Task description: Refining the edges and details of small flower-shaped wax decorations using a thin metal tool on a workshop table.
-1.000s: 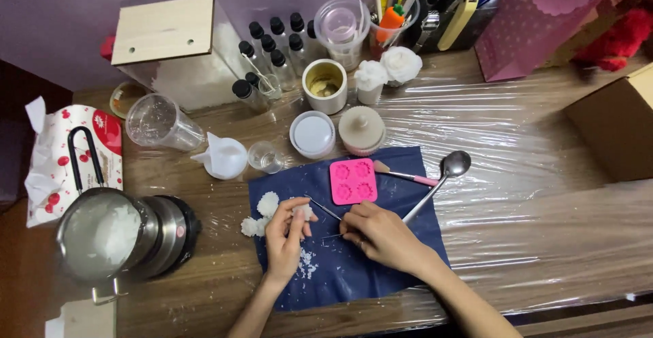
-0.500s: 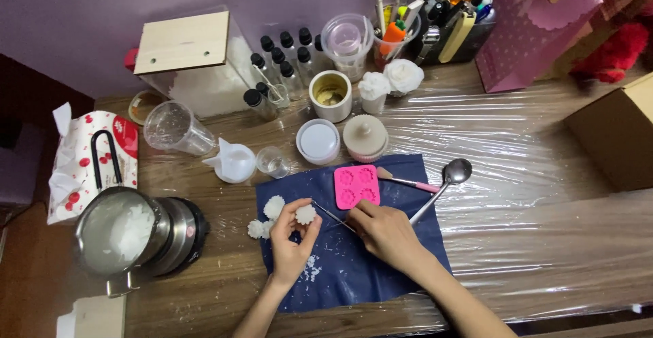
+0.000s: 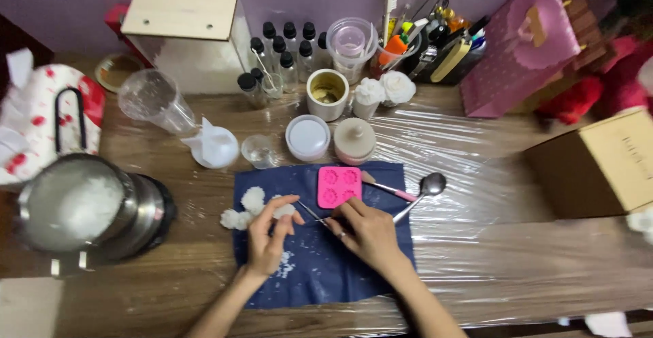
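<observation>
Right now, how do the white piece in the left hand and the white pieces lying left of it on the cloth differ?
The held white piece is pinched in the left hand, with a thin metal tool from the right hand touching it; the loose white pieces lie untouched. The held piece is over the blue cloth; the loose ones straddle its left edge. Both look white and flower-shaped.

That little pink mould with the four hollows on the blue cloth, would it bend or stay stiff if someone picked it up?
The small pink square mould looks like soft silicone, so it would probably flex and feel light. It lies flat on the dark blue cloth, so it is unlikely to roll or tip. The cloth might drag along if the mould were pushed.
</observation>
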